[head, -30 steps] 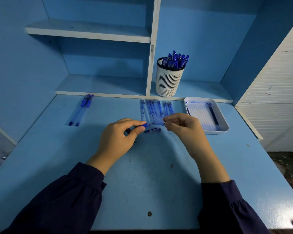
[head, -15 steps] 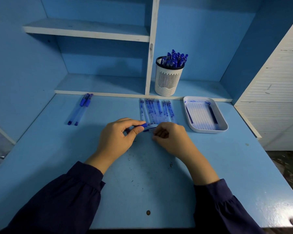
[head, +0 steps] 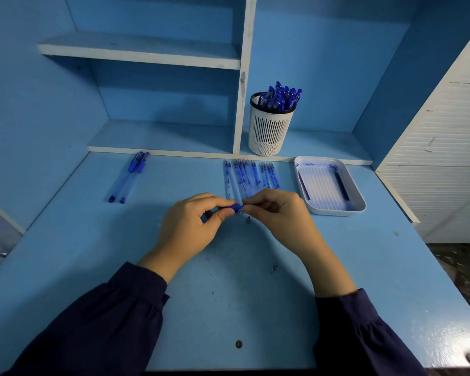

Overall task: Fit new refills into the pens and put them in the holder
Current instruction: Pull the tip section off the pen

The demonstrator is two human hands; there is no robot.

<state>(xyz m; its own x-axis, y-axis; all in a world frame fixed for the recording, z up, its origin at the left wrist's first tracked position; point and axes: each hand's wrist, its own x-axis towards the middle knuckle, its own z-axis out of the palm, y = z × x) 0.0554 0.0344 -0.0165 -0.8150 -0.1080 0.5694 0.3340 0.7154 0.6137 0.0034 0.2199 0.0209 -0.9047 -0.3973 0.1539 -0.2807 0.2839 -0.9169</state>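
Note:
My left hand (head: 190,229) grips a blue pen (head: 232,207) over the middle of the desk, thumb and forefinger around its blue grip. My right hand (head: 280,213) pinches the pen's end right at the grip; what lies between those fingers is hidden. A small dark piece (head: 248,219) lies on the desk just below the hands. A row of several refills (head: 251,176) lies behind the hands. The white slotted holder (head: 270,128) stands on the low shelf, full of blue pens (head: 281,97).
Two capped pens (head: 129,176) lie side by side at the desk's back left. A white tray (head: 356,202) with ink stains and two dark refills sits at the right. Shelves rise behind; a white slatted panel stands at the right.
My right hand dropped to the desk beside the small blue piece, then rose and met the pen end held by my left hand. The left hand barely moved.

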